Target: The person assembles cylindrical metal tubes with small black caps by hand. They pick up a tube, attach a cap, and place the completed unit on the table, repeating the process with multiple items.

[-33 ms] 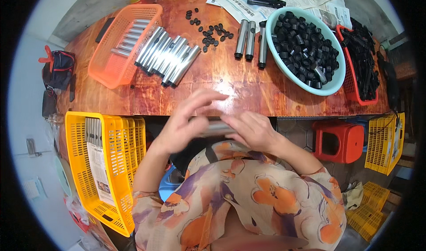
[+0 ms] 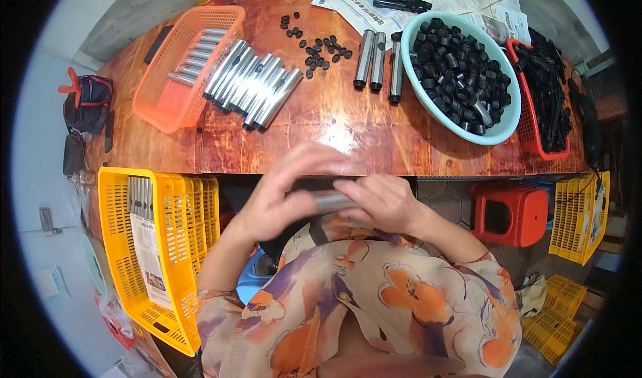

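In front of my lap, just below the table's near edge, my right hand (image 2: 383, 202) is closed round a silver metal tube (image 2: 328, 201) lying crosswise. My left hand (image 2: 289, 197) is at the tube's left end, its fingers stretched out above and smeared by motion. The palm or thumb base seems to touch that end. Much of the tube is hidden by both hands. More silver tubes with black ends (image 2: 254, 87) lie side by side at the left of the table. Three further tubes (image 2: 378, 60) lie near the bowl.
A pale blue bowl (image 2: 515, 104) holds black caps; loose black pieces (image 2: 321, 50) lie mid-table. An orange basket (image 2: 150, 114) holds tubes. Black parts fill a red basket (image 2: 555, 155). Newspaper (image 2: 341, 4) lies at the back. Yellow crates (image 2: 190, 231) and a red stool (image 2: 511, 211) stand below the table.
My left hand has shifted slightly toward me, and its fingers are more blurred. The right hand keeps its hold on the tube, slightly lower.
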Demonstrator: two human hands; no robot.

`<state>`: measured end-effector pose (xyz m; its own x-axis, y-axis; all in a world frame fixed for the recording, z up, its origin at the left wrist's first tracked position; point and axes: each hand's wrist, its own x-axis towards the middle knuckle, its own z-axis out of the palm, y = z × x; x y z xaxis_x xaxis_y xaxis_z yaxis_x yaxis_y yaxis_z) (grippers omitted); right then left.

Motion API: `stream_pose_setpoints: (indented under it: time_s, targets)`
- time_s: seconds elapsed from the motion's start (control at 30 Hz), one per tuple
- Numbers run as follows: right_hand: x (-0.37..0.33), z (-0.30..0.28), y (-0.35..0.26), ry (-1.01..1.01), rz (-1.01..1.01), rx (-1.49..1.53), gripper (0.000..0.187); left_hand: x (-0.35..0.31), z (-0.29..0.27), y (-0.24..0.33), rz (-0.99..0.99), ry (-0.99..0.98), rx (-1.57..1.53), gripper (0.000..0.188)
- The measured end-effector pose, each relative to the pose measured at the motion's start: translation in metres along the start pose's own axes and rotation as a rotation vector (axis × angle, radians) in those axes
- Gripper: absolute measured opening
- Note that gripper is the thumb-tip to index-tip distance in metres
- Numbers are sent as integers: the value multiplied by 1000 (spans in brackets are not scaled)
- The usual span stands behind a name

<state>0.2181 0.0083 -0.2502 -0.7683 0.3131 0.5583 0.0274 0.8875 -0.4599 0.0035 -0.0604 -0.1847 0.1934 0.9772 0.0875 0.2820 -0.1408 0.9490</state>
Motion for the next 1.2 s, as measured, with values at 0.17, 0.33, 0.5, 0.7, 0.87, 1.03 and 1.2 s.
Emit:
stream_pose_setpoints:
  time_s: [0.17,0.33,0.5,0.7,0.87,1.03,1.2]
  targets:
    - [-5,-16,-16,-383,317,762,43,-19,13,8,322,-108,153,84]
    - [-2,-7,-9,-711,636,1298,35,-27,13,18,397,-283,222,63]
    - [19,-19,-18,-748,1003,1527,34,-20,5,-3,367,-41,100,62]
    - [21,-2,-14,-187,942,1463,46,-1,5,-55,-53,892,-285,38]
    - [19,16,43,177,787,506,30,2,-11,-103,-126,934,147,23]
    - [35,22,86,266,691,-95,34,24,-26,-128,-3,742,1075,29]
    - [53,29,108,205,901,-175,40,52,-28,-151,10,625,1309,35]
